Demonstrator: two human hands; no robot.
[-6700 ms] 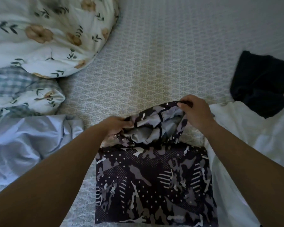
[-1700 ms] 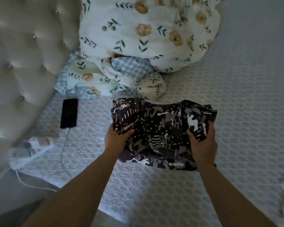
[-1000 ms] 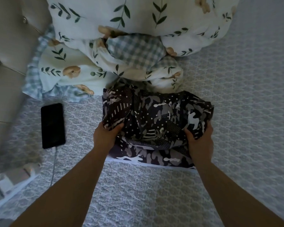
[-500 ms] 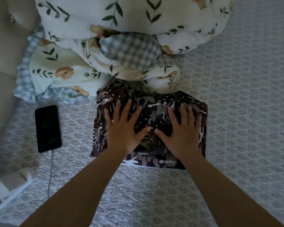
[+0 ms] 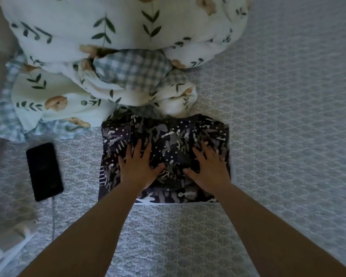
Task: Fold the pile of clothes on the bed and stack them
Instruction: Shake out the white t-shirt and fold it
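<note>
The folded camouflage-print garment [image 5: 174, 140] is lying on the grey patterned bedspread [image 5: 288, 116], and every other place here is being given relative to it. Both hands are resting flat on top of it, palms down. The left hand [image 5: 137, 165] is pressing on the garment's left half with its fingers straight and spread wide, thumb pointing inward. The right hand [image 5: 209, 168] is pressing on the right half in the same way, fingers splayed, thumb reaching toward the middle; neither hand is gripping any cloth. A thin strip of white fabric [image 5: 158, 203] is showing along the garment's near edge, under it.

Just beyond the garment's far edge, a bundled duvet [image 5: 108, 37] with a leaf and flower print is sitting, touching or nearly touching it, with a blue checked lining [image 5: 132, 70] turning out at its folds. Well to the garment's left, a black phone [image 5: 44, 170] is lying face up on the bedspread, with a white cable [image 5: 53, 216] running from its near end toward the viewer.
</note>
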